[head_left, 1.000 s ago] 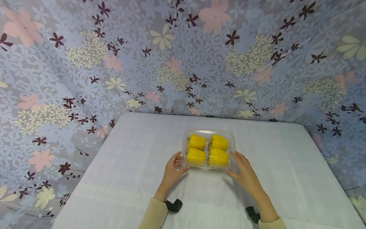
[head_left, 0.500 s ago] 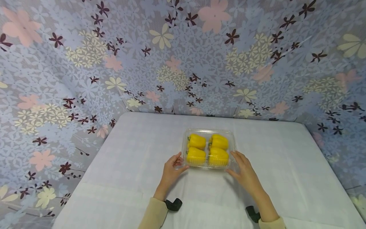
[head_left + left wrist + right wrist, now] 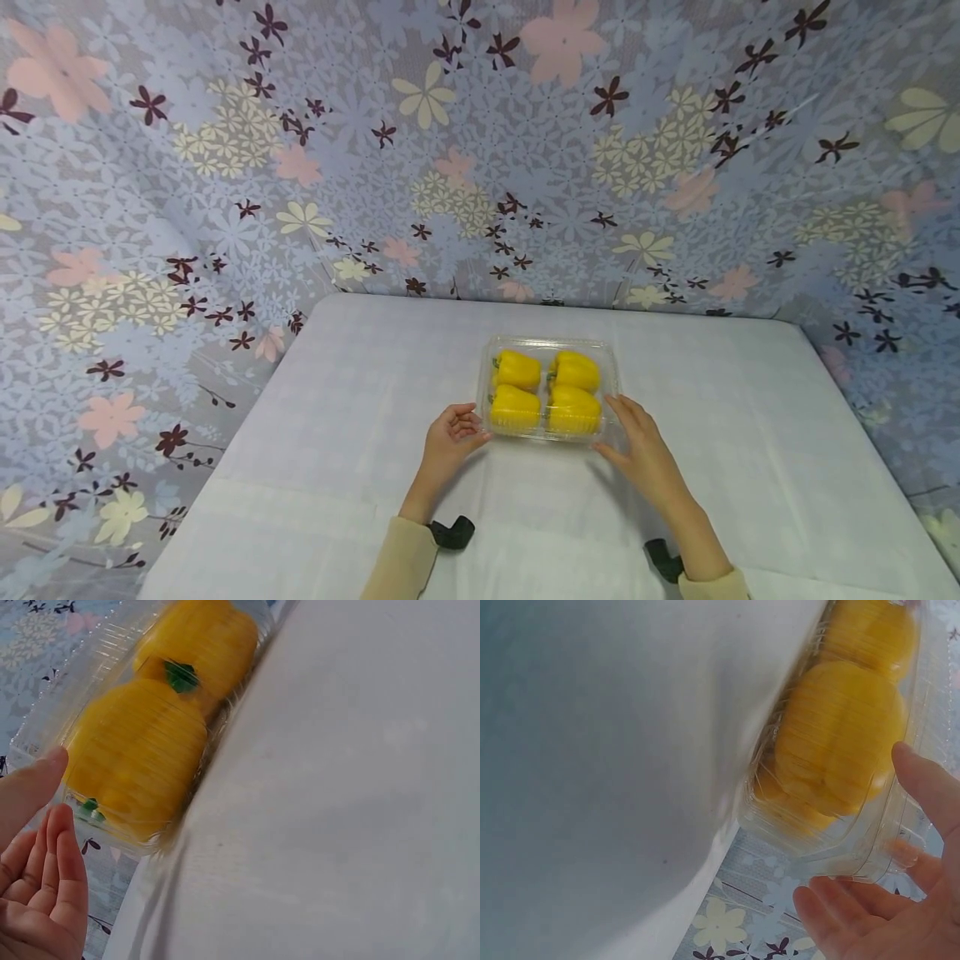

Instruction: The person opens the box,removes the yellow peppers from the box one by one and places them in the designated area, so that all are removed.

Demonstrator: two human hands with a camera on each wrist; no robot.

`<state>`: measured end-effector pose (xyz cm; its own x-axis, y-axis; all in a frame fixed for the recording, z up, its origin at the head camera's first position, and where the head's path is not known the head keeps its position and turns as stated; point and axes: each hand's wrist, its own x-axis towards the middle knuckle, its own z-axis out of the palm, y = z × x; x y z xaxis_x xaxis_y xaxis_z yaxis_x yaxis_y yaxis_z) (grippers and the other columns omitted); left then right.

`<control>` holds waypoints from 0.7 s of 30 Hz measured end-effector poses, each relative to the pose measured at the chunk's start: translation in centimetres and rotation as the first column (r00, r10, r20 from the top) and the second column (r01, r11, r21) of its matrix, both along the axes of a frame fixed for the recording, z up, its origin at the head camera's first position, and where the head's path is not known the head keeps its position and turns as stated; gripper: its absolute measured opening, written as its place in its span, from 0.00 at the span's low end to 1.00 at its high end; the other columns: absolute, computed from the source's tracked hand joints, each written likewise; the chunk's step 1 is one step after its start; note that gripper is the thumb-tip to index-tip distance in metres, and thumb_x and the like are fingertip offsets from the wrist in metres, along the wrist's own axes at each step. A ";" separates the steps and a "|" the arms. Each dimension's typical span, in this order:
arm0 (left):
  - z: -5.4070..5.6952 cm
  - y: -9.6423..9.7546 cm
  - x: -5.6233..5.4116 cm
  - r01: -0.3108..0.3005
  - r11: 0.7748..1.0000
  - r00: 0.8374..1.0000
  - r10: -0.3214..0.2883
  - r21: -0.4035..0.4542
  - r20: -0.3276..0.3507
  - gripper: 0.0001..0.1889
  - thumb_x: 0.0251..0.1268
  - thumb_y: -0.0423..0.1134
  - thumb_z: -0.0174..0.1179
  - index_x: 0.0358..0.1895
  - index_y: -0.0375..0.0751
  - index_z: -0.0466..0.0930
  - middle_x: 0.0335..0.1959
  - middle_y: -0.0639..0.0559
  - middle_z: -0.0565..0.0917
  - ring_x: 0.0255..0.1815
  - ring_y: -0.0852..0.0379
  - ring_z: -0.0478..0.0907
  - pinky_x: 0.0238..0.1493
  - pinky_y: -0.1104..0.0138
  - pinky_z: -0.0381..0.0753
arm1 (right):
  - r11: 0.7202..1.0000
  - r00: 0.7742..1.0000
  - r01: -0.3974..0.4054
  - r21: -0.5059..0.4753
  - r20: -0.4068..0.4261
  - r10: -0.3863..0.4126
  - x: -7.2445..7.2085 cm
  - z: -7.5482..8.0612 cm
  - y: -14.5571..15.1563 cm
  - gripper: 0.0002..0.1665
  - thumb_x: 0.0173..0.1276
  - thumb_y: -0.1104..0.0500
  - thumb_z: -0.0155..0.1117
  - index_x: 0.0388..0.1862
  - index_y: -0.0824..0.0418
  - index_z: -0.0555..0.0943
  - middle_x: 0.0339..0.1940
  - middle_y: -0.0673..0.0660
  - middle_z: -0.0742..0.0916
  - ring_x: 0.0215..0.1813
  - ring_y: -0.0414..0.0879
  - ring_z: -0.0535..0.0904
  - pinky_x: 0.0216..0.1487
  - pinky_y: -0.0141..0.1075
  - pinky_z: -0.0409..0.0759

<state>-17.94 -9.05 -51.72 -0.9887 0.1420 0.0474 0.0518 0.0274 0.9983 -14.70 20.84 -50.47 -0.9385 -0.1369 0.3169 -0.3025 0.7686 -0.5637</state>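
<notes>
A clear plastic clamshell container [image 3: 546, 392] sits on the table with its lid down, holding several yellow bell peppers [image 3: 573, 409] with green stems. My left hand [image 3: 444, 442] is beside its near left corner, fingers loosely bent and thumb tip close to the edge; in the left wrist view nothing lies between the thumb and fingers [image 3: 71, 870]. At the near right corner is my right hand [image 3: 643, 454], its thumb by the near side and its fingers extended along the right side. In the right wrist view, one fingertip shows through the clear rim.
A white cloth covers the table [image 3: 360, 375], and flower-patterned fabric [image 3: 480, 150] hangs behind and around it. Dark straps [image 3: 453, 533] with camera mounts are on both wrists.
My left hand has drawn slightly left, away from the container's corner. The right hand and the container stay where they were.
</notes>
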 end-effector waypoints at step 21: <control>-2.3 0.6 -0.9 -0.061 0.991 0.996 0.052 0.120 0.075 0.21 0.50 0.19 0.63 0.49 0.21 0.68 0.35 0.38 0.80 0.31 0.67 0.77 0.35 0.77 0.78 | 1.000 1.000 -0.003 0.000 0.017 0.003 0.0 0.2 0.0 0.45 0.53 0.62 0.74 0.68 0.66 0.65 0.66 0.72 0.68 0.66 0.69 0.64 0.59 0.64 0.68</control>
<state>-18.84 -8.43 -53.98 -0.9965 0.0830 -0.0105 -0.0183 -0.0937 0.9954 -14.68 20.85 -50.29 -0.9435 -0.1394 0.3006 -0.2947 0.7676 -0.5692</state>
